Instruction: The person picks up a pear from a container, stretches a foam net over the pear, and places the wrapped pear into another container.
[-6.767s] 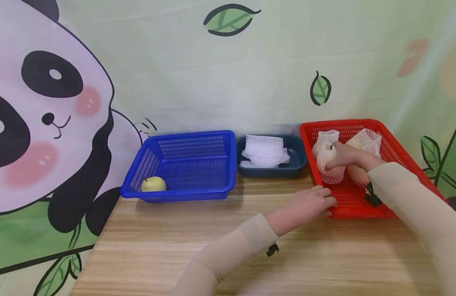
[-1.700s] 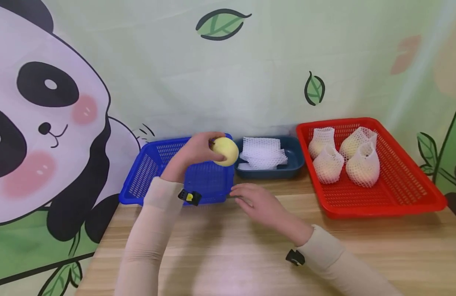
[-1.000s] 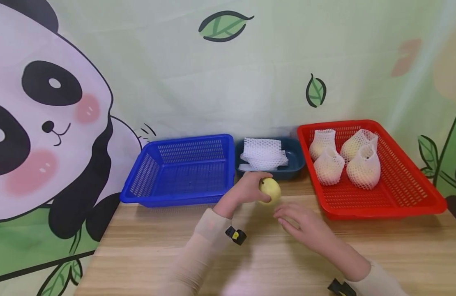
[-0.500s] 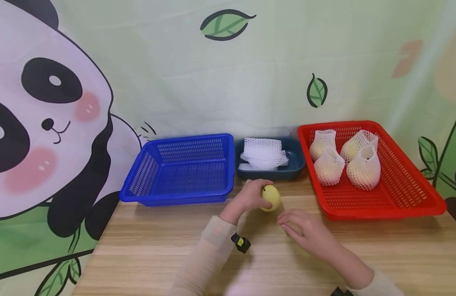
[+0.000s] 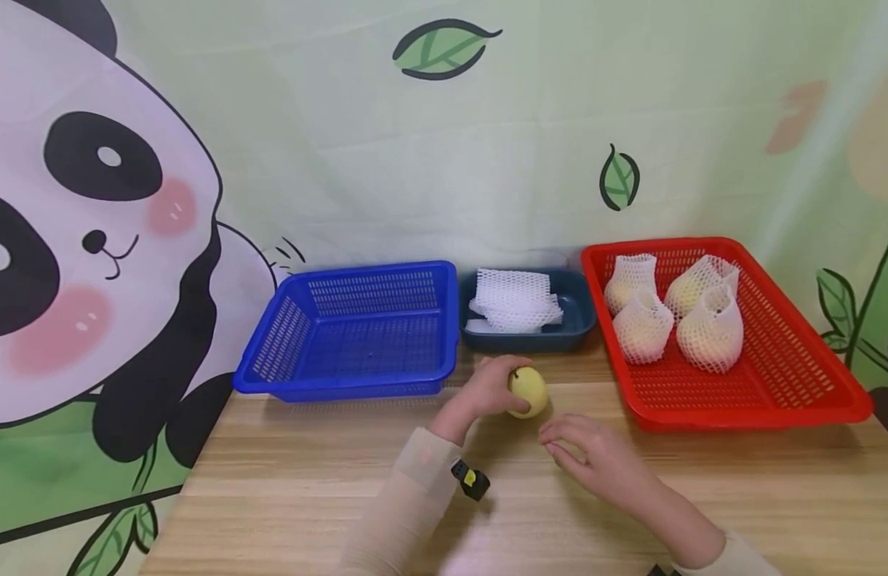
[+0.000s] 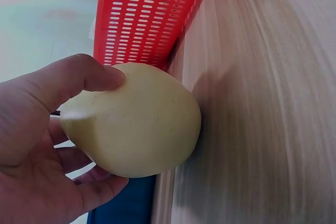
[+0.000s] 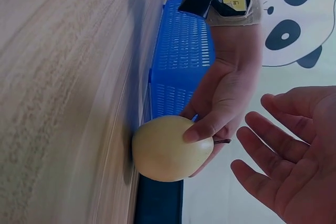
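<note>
A pale yellow pear (image 5: 529, 392) with a dark stem is held in my left hand (image 5: 490, 387), at the table's middle. In the left wrist view the thumb and fingers grip the pear (image 6: 139, 121) around its stem end. It appears to touch the tabletop. My right hand (image 5: 586, 454) hovers just to the right of the pear, apart from it. Seen from the right wrist, that hand (image 7: 294, 150) has loosely bent fingers and holds nothing.
A blue basket (image 5: 372, 388) with nothing in it stands left. Behind the pear, a dark teal tray (image 5: 579, 308) bears white foam nets (image 5: 512, 292). At right, a red basket (image 5: 775, 360) contains several pears in foam nets (image 5: 710, 336).
My left hand has taken the pear out of the blue basket, carried it right and lowered it to the table. The right hand left the red basket and came beside the pear.
</note>
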Motion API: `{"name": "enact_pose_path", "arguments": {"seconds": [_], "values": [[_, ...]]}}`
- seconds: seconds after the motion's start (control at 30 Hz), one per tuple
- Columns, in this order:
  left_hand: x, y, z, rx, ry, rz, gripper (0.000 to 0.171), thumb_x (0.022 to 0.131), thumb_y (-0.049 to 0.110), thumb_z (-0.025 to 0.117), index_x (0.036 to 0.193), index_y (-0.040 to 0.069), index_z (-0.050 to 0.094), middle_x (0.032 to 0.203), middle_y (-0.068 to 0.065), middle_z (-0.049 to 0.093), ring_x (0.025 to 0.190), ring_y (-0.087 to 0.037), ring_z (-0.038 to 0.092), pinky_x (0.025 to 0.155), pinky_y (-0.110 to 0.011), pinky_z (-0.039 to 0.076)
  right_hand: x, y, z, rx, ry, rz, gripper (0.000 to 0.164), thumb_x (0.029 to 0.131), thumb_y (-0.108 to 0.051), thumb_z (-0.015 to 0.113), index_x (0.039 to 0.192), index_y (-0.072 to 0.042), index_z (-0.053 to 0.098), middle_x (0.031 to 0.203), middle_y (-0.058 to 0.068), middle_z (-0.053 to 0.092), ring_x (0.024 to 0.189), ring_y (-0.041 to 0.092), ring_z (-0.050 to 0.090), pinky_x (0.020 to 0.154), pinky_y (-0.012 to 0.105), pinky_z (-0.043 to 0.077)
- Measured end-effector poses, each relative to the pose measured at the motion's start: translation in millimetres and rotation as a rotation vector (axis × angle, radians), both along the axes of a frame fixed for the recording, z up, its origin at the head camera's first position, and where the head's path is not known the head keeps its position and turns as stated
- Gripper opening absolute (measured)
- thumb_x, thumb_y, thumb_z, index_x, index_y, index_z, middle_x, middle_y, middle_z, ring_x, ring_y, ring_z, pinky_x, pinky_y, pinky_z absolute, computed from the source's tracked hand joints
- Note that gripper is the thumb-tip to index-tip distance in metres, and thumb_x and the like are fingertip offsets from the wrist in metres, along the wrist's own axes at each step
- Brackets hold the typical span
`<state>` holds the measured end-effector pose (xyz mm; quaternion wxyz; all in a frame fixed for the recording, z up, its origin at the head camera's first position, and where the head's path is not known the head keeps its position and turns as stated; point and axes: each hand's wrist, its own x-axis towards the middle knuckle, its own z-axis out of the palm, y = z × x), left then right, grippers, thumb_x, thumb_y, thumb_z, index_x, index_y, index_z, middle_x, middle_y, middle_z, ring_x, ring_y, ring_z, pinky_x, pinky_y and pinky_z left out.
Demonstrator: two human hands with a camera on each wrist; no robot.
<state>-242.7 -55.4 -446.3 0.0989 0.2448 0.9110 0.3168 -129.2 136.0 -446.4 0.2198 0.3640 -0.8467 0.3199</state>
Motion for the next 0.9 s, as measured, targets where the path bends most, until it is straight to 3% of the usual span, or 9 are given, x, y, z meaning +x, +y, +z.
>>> {"name": "enact_pose_path", "arguments": {"seconds": [0.13, 0.4, 0.67, 0.77, 0.9], "values": [[0.3, 1.9, -3.2, -0.022, 0.008, -0.011, 0.067, 0.075, 0.009, 0.084, 0.137, -0.001, 0.061, 0.138, -0.017, 0.066, 0.128, -0.033, 0.061, 0.115, -0.047, 0.036, 0.4, 0.5, -1.9, 0.003, -0.012, 0.0, 0.026, 0.076, 0.003, 0.082, 0.095, -0.014, 0.075, 0.097, 0.002, 0.077, 0.091, 0.021, 0.072, 0.079, 0.038, 0.061], [1.8, 3.1, -3.6, -0.004, -0.079, -0.016, 0.071, 0.079, 0.01, 0.082, 0.144, 0.003, 0.055, 0.144, -0.016, 0.062, 0.127, -0.035, 0.055, 0.11, -0.042, 0.044, 1.9, -0.9, -0.4, 0.014, -0.052, 0.001, 0.024, 0.079, 0.004, 0.08, 0.095, -0.012, 0.075, 0.098, 0.003, 0.077, 0.091, 0.019, 0.072, 0.081, 0.038, 0.061], [3.5, -1.9, -5.3, 0.031, -0.081, -0.025, 0.073, 0.085, 0.012, 0.079, 0.15, 0.003, 0.048, 0.151, -0.018, 0.055, 0.139, -0.036, 0.052, 0.118, -0.048, 0.041, -0.4, -0.2, 5.7, 0.018, -0.07, 0.031, 0.023, 0.081, 0.003, 0.079, 0.097, -0.012, 0.075, 0.099, 0.004, 0.077, 0.092, 0.02, 0.072, 0.082, 0.039, 0.061], [13.1, -8.3, -1.6, 0.113, -0.074, 0.002, 0.07, 0.089, 0.013, 0.074, 0.152, 0.002, 0.045, 0.155, -0.02, 0.051, 0.144, -0.038, 0.049, 0.121, -0.052, 0.039, -2.4, 0.3, 11.8, 0.038, -0.07, 0.044, 0.023, 0.081, 0.002, 0.078, 0.098, -0.012, 0.075, 0.1, 0.003, 0.077, 0.094, 0.021, 0.072, 0.084, 0.041, 0.061], [37.2, -21.1, 16.1, 0.247, -0.017, 0.043, 0.054, 0.094, 0.013, 0.066, 0.145, 0.001, 0.053, 0.143, -0.022, 0.061, 0.132, -0.04, 0.06, 0.108, -0.055, 0.049, -9.8, 3.9, 36.2, 0.099, -0.126, 0.035, 0.02, 0.087, -0.002, 0.075, 0.104, -0.011, 0.075, 0.105, 0.004, 0.077, 0.1, 0.024, 0.072, 0.089, 0.045, 0.06]]}}
